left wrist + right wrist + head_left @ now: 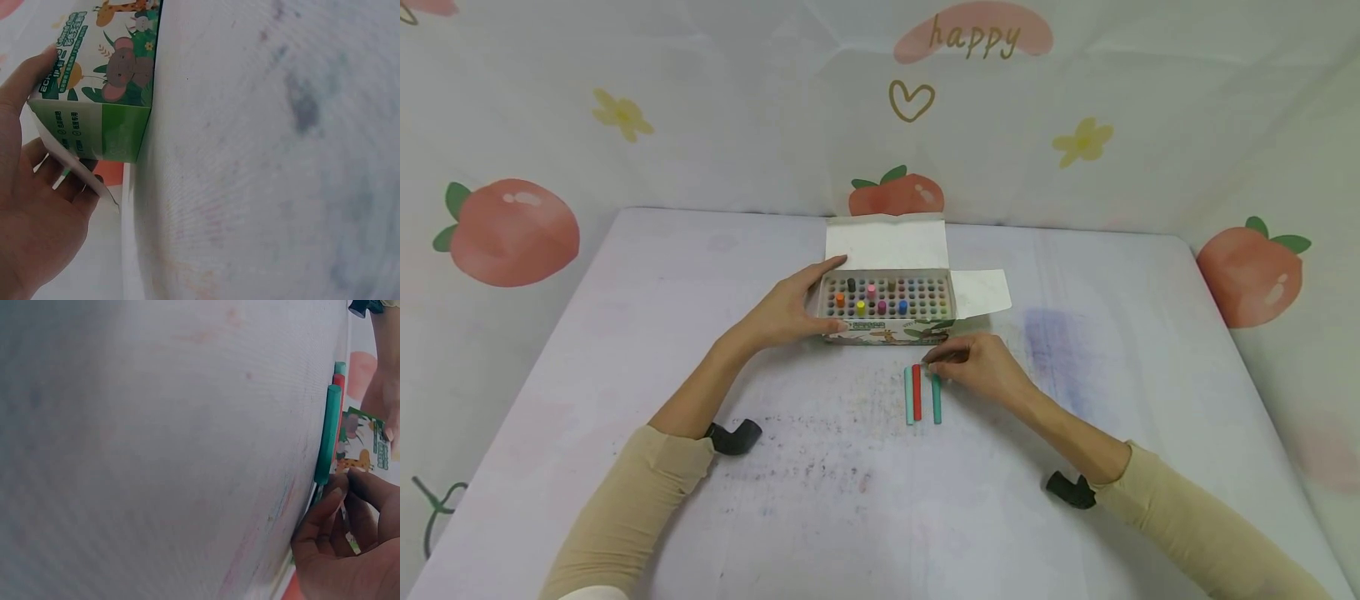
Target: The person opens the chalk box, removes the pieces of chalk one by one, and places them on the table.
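Observation:
In the head view, my left hand (pixel 786 308) holds the left end of an open chalk box (pixel 895 335), thumb on its printed front and fingers behind. Several coloured chalk ends stick up from the holes inside. The left wrist view shows the fingers behind a flap (pixel 78 165). In front of the box, my right hand (pixel 985 367) pinches the far end of a dark green chalk (pixel 937 404); the fingertips partly hide that end. Just left of it lie a red chalk (pixel 917 393) and a light green chalk (pixel 908 398), side by side.
The white lid (pixel 886 242) stands up behind the box, and a side flap (pixel 981 292) spreads to the right. Chalk smudges mark the white tabletop (pixel 820 517). A printed cloth (pixel 760 108) hangs behind. A dark device sits at each wrist.

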Demonstrator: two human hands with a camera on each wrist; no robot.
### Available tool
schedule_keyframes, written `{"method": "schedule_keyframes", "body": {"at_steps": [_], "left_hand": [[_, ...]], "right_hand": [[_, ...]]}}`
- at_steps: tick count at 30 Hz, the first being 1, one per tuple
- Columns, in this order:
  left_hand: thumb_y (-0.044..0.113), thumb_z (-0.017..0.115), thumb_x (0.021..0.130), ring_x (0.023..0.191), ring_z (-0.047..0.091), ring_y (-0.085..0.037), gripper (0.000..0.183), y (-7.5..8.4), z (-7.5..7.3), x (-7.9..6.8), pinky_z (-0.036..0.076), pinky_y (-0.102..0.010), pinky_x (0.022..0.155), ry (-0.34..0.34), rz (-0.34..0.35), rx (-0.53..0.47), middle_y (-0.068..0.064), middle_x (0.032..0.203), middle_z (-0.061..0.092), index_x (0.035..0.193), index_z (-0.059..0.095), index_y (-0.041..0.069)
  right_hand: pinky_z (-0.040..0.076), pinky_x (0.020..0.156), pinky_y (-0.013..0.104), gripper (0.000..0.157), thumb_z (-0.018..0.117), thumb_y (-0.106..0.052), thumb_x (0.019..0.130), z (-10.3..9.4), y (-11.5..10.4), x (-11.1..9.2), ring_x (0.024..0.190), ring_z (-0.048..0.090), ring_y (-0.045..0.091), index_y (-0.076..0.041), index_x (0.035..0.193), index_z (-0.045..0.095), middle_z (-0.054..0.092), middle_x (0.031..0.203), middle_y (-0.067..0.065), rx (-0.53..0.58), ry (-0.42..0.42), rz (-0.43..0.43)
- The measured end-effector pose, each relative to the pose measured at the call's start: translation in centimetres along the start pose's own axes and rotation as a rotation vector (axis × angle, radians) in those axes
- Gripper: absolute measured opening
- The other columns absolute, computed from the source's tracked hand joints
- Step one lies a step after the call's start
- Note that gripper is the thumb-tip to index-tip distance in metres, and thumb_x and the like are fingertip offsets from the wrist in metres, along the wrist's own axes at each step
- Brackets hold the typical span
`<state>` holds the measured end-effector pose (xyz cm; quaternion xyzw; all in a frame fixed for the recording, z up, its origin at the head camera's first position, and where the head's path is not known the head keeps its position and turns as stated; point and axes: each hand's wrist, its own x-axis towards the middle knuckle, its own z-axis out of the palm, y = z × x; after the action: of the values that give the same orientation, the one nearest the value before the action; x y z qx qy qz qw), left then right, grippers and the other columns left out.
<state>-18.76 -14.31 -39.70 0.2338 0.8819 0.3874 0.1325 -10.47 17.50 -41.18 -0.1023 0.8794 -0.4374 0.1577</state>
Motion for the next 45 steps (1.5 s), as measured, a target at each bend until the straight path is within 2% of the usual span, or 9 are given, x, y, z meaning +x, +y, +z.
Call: {"method": "schedule_keyframes", "body": {"at_steps": [9,16,19,22,32,37,41,45], "left_hand": [[0.035,0.083,0.080,0.148,0.025,-0.024,0.097,-0.1,0.0,-0.1,0.024,-0.050,0.116,0.001,0.013,-0.007,-0.003,0.160,0.030,0.158,0.026,0.028],[0.034,0.083,0.081,0.148,0.024,-0.025,0.097,0.1,-0.1,-0.3,0.025,-0.049,0.117,0.003,0.019,-0.009,-0.003,0.161,0.029,0.159,0.026,0.026],[0.033,0.082,0.081,0.149,0.022,-0.025,0.096,0.2,-0.1,-0.2,0.025,-0.049,0.117,0.000,0.025,-0.012,-0.003,0.161,0.028,0.158,0.026,0.025],[0.034,0.082,0.082,0.149,0.022,-0.025,0.096,0.2,0.0,-0.1,0.024,-0.049,0.117,-0.006,0.028,-0.012,-0.002,0.161,0.027,0.159,0.026,0.026],[0.036,0.083,0.079,0.148,0.024,-0.025,0.098,0.2,0.1,0.2,0.023,-0.051,0.117,-0.006,0.026,0.017,-0.003,0.160,0.030,0.158,0.027,0.026],[0.037,0.084,0.078,0.146,0.028,-0.026,0.099,0.4,-0.1,0.3,0.025,-0.051,0.116,-0.006,0.038,0.045,-0.005,0.159,0.033,0.158,0.027,0.026],[0.038,0.084,0.077,0.145,0.030,-0.027,0.099,0.5,-0.3,0.3,0.025,-0.052,0.116,-0.002,0.039,0.067,-0.006,0.158,0.035,0.158,0.028,0.025],[0.037,0.084,0.077,0.144,0.033,-0.027,0.098,0.5,-0.5,0.2,0.027,-0.051,0.115,-0.001,0.031,0.070,-0.006,0.156,0.037,0.158,0.029,0.025]], "right_hand": [[0.051,0.070,0.032,0.011,0.074,-0.017,0.089,-0.2,-0.6,-0.3,0.077,0.067,0.015,-0.017,0.099,0.079,0.073,0.089,-0.003,0.026,0.011,-0.017],[0.055,0.072,0.028,0.015,0.073,-0.008,0.089,-0.9,-1.5,-0.4,0.082,0.068,0.017,-0.012,0.102,0.078,0.074,0.100,0.002,0.115,0.016,-0.122],[0.056,0.072,0.028,0.016,0.072,-0.004,0.089,-1.3,-1.9,-0.3,0.081,0.068,0.020,-0.009,0.103,0.078,0.074,0.098,0.004,0.140,0.019,-0.168],[0.057,0.071,0.029,0.016,0.071,-0.002,0.089,-1.8,-2.2,-0.2,0.081,0.069,0.024,-0.006,0.104,0.077,0.075,0.097,0.005,0.164,0.034,-0.178],[0.054,0.067,0.025,0.016,0.074,-0.004,0.089,-2.7,-3.6,0.9,0.080,0.068,0.018,-0.005,0.105,0.076,0.074,0.098,0.006,0.143,0.092,-0.260],[0.053,0.063,0.025,0.015,0.073,-0.005,0.089,-2.9,-4.0,1.5,0.079,0.068,0.024,-0.005,0.104,0.076,0.074,0.097,0.006,0.144,0.104,-0.287],[0.052,0.064,0.025,0.016,0.073,-0.007,0.090,-3.0,-4.3,2.1,0.081,0.068,0.027,-0.004,0.105,0.076,0.074,0.097,0.006,0.151,0.113,-0.303],[0.052,0.068,0.024,0.017,0.072,-0.008,0.091,-3.0,-4.3,2.8,0.082,0.068,0.021,-0.002,0.106,0.075,0.073,0.098,0.006,0.151,0.129,-0.315]]}}
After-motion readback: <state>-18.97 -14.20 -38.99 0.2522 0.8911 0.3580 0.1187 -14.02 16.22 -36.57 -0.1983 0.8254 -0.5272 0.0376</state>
